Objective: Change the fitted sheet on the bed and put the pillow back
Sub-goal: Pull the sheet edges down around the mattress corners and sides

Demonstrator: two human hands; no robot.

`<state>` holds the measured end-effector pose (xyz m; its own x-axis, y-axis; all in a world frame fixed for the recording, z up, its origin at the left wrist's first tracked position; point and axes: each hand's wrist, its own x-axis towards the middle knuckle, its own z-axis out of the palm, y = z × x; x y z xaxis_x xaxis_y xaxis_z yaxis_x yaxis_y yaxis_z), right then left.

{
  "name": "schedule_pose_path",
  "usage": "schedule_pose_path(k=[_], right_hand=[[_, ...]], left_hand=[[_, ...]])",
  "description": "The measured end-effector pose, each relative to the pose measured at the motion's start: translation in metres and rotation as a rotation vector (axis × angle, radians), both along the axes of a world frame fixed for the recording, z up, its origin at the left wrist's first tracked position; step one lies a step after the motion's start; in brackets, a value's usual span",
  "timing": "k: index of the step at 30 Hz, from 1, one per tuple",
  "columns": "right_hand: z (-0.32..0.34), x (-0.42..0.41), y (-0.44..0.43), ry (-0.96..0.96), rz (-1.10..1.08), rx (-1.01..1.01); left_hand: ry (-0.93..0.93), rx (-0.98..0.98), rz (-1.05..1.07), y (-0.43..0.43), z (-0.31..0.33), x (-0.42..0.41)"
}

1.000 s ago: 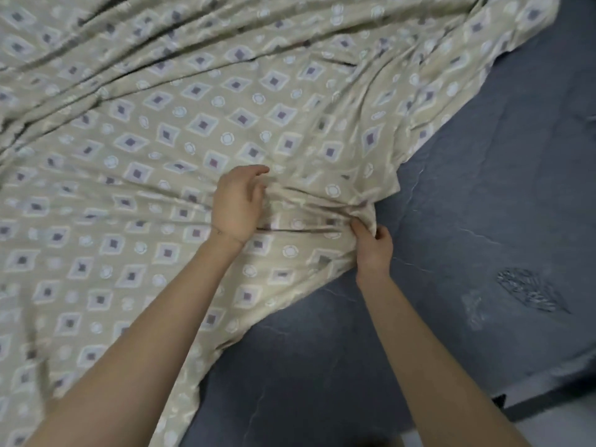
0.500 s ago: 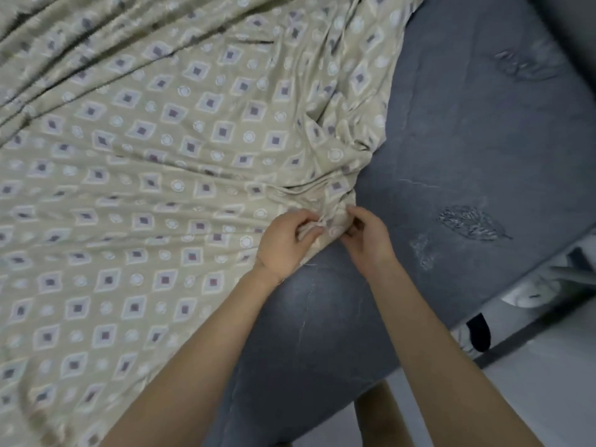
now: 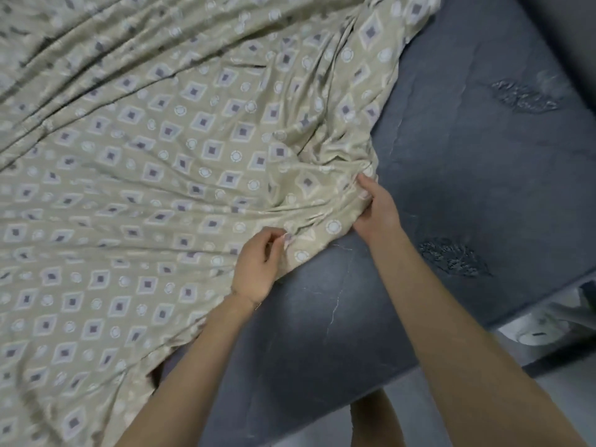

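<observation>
Most of the dark grey mattress [image 3: 467, 195] lies under a beige fitted sheet [image 3: 161, 156] printed with diamonds and rings. The sheet is rumpled in long folds and stops short of the mattress's near corner, leaving that part bare. Both hands are at the sheet's loose edge, over the middle of the mattress. The left hand [image 3: 258, 266] has its fingers curled and pinches the hem. The right hand [image 3: 375, 209], just beyond it toward the bare side, grips a bunched fold of the same edge. Two stitched leaf motifs [image 3: 454, 258] show on the bare mattress, toward its outer edge.
</observation>
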<state>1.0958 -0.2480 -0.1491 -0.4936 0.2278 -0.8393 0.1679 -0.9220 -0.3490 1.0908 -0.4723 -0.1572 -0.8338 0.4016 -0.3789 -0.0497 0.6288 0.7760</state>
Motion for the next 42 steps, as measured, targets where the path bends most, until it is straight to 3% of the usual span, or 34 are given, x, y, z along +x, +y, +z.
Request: schedule_pose_path(k=[3,6,10,14,17,20,25,27,29,32,36,42], right_hand=[[0.006,0.021,0.029,0.041,-0.053,-0.060],[0.016,0.029,0.056,0.061,0.005,-0.055],[0.029,0.038,0.090,0.122,0.025,0.069],[0.036,0.053,0.116,0.186,0.021,0.018],[0.032,0.058,0.124,0.087,0.146,0.016],[0.011,0.069,0.136,0.042,0.016,0.140],[0.022,0.092,0.147,0.173,-0.125,0.187],[0.029,0.097,0.143,0.184,-0.019,0.189],[0.029,0.100,0.141,0.107,0.164,0.274],[0.025,0.108,0.140,0.011,0.331,0.360],[0.029,0.111,0.154,-0.048,0.157,0.287],[0.025,0.058,0.187,-0.003,0.142,0.072]], left_hand=[[0.002,0.050,0.023,0.042,0.011,-0.003],[-0.018,0.056,-0.083,0.088,0.018,0.000],[0.142,0.032,-0.118,0.141,0.027,0.012],[0.311,0.122,-0.039,0.174,0.045,0.017],[0.441,0.101,-0.078,0.187,0.048,0.012],[0.471,0.081,-0.120,0.197,0.046,0.004],[0.378,0.103,-0.243,0.224,0.051,0.001],[0.307,0.144,-0.267,0.245,0.059,0.001],[0.122,0.161,-0.195,0.272,0.065,-0.001],[-0.114,0.052,-0.070,0.302,0.060,-0.009],[-0.054,0.052,-0.099,0.312,0.051,-0.014],[-0.258,0.167,-0.376,0.296,0.071,0.001]])
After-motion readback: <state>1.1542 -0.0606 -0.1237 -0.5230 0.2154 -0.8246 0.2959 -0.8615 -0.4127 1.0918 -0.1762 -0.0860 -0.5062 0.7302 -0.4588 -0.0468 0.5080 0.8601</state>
